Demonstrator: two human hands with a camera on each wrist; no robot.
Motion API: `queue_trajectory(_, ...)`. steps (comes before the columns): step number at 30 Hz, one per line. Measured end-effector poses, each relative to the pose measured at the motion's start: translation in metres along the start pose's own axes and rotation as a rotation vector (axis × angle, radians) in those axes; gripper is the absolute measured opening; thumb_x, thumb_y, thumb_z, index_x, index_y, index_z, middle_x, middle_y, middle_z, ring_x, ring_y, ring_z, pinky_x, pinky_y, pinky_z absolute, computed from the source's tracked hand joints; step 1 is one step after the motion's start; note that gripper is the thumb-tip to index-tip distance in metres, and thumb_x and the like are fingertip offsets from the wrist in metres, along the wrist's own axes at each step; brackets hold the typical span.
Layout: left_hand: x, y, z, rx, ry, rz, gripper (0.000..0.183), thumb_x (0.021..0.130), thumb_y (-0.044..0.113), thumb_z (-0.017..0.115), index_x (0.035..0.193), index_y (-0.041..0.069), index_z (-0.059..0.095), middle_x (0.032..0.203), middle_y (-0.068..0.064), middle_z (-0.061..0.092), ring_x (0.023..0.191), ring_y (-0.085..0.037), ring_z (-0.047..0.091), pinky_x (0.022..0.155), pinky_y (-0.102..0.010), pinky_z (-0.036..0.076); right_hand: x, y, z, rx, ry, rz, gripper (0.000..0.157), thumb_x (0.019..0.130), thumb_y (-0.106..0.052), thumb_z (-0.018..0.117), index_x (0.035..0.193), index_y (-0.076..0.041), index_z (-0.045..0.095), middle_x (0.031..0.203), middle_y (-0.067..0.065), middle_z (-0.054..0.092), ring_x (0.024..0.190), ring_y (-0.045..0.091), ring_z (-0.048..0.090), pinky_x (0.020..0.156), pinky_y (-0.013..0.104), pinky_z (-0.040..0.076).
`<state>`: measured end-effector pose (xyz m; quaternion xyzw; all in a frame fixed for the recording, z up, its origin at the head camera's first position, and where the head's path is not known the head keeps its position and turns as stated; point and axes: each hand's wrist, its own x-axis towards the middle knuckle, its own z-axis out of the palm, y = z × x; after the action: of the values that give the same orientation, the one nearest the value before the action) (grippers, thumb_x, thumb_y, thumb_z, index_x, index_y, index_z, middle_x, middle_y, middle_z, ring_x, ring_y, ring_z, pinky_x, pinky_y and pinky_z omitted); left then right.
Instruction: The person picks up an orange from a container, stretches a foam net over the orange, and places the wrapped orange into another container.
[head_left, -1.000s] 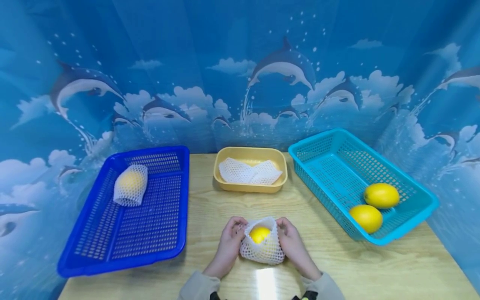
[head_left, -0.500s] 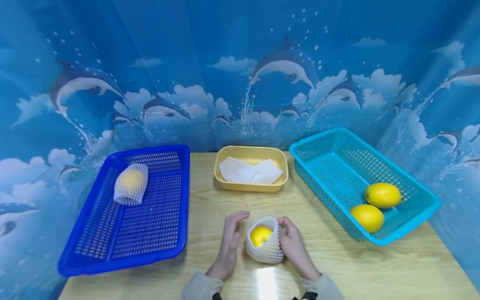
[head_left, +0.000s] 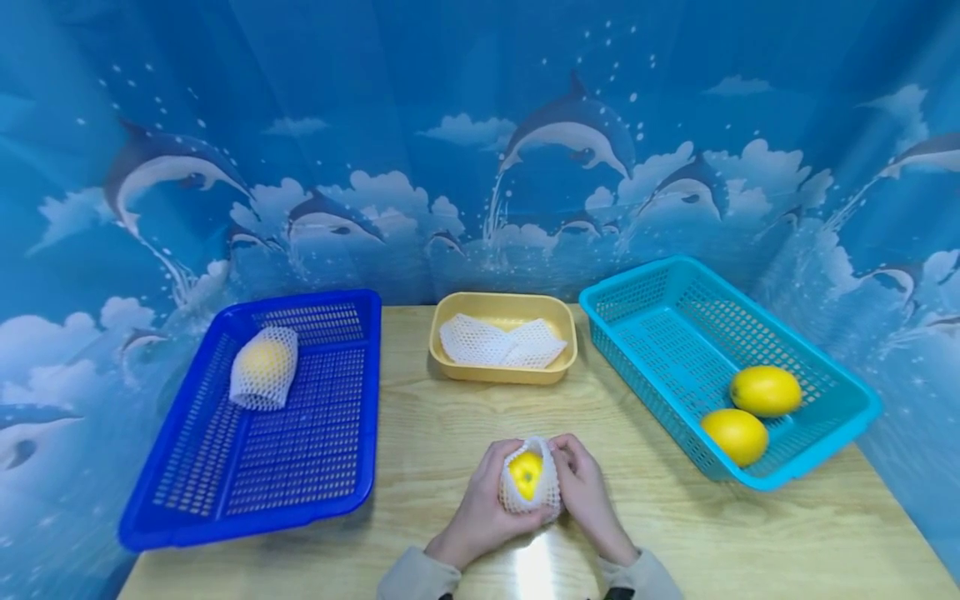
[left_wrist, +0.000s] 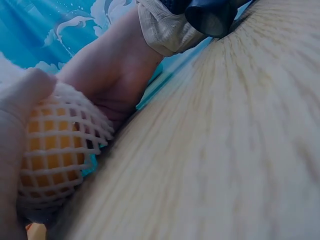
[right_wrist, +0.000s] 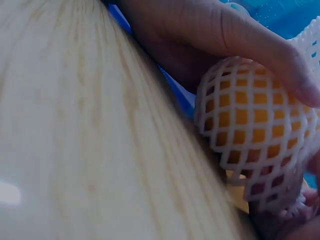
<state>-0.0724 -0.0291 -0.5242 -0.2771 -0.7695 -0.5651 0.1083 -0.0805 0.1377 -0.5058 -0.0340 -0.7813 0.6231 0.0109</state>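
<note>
A yellow fruit [head_left: 527, 473] sits inside a white foam net [head_left: 551, 485], its stem end showing through the net's opening at the top in the head view. My left hand [head_left: 482, 505] grips the netted fruit from the left, its thumb across the near side. On the other side, my right hand [head_left: 588, 497] pinches the net near its edge. The left wrist view shows the mesh [left_wrist: 55, 145] stretched over the fruit, low over the table. In the right wrist view, the left thumb [right_wrist: 280, 60] lies over the net.
Left stands a blue basket [head_left: 300, 450] with another netted fruit [head_left: 262, 367]. A tan tray [head_left: 502, 375] at the back holds white foam nets [head_left: 472, 340]. To the right, a turquoise basket [head_left: 667, 342] holds two bare yellow fruits [head_left: 765, 392]. The wooden table [head_left: 420, 408] meets a dolphin-print curtain [head_left: 465, 108].
My left hand let go of the net's edge, moved away a little, then came back and wrapped round the netted fruit. The net's opening has narrowed. My right hand stays at the net.
</note>
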Motion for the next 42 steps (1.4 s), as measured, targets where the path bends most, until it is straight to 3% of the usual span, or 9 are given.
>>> queue_trajectory(7,0.000,-0.002,0.000,0.043,0.138,0.015,0.078,0.070,0.025,0.090,0.134,0.014,0.047,0.123,0.000,0.056,0.106,-0.017,0.059,0.088,-0.035,0.054,-0.002,-0.001,0.001,0.056,-0.086,-0.017,0.025,0.105,-0.025,0.049,0.113,-0.006,0.063,0.108,0.010,0.069,0.094,0.016,0.064,0.081,0.027,0.052)
queue_trajectory(13,0.000,-0.001,-0.002,0.041,0.201,0.013,0.078,0.069,0.025,0.090,0.134,0.013,0.048,0.123,-0.002,0.058,0.105,-0.018,0.061,0.086,-0.036,0.055,-0.005,-0.001,-0.001,0.249,-0.331,0.033,0.042,0.108,-0.030,0.039,0.134,0.001,0.048,0.133,0.022,0.053,0.109,0.022,0.060,0.092,0.035,0.051)
queue_trajectory(17,0.000,-0.001,-0.003,0.035,0.202,0.021,0.077,0.070,0.026,0.090,0.133,0.013,0.048,0.123,-0.002,0.059,0.105,-0.019,0.062,0.086,-0.037,0.055,-0.005,-0.001,-0.002,0.369,-0.412,0.075,0.047,0.108,-0.031,0.038,0.139,0.004,0.040,0.137,0.020,0.048,0.118,0.023,0.057,0.097,0.040,0.049)
queue_trajectory(26,-0.001,0.001,-0.003,-0.015,0.171,-0.006,0.081,0.069,0.023,0.091,0.136,0.015,0.047,0.128,-0.002,0.058,0.110,-0.021,0.061,0.092,-0.039,0.053,-0.004,0.004,-0.002,0.478,-0.377,0.111,0.036,0.107,-0.027,0.043,0.134,-0.004,0.047,0.130,0.007,0.055,0.118,0.020,0.059,0.100,0.037,0.048)
queue_trajectory(35,-0.002,0.007,-0.004,-0.126,0.156,-0.117,0.090,0.067,0.018,0.092,0.141,0.018,0.042,0.134,-0.003,0.056,0.117,-0.022,0.058,0.100,-0.039,0.048,-0.005,0.003,-0.003,0.551,-0.376,0.128,0.025,0.107,-0.028,0.042,0.126,-0.015,0.051,0.128,0.004,0.056,0.118,0.018,0.058,0.102,0.036,0.047)
queue_trajectory(42,-0.003,0.012,-0.004,-0.177,0.293,-0.229,0.091,0.063,0.015,0.091,0.137,0.011,0.038,0.128,-0.003,0.055,0.111,-0.022,0.058,0.097,-0.036,0.050,-0.005,0.003,0.000,0.479,-0.267,0.123,0.040,0.103,-0.016,0.051,0.138,-0.004,0.036,0.126,0.010,0.056,0.106,0.020,0.062,0.089,0.035,0.054)
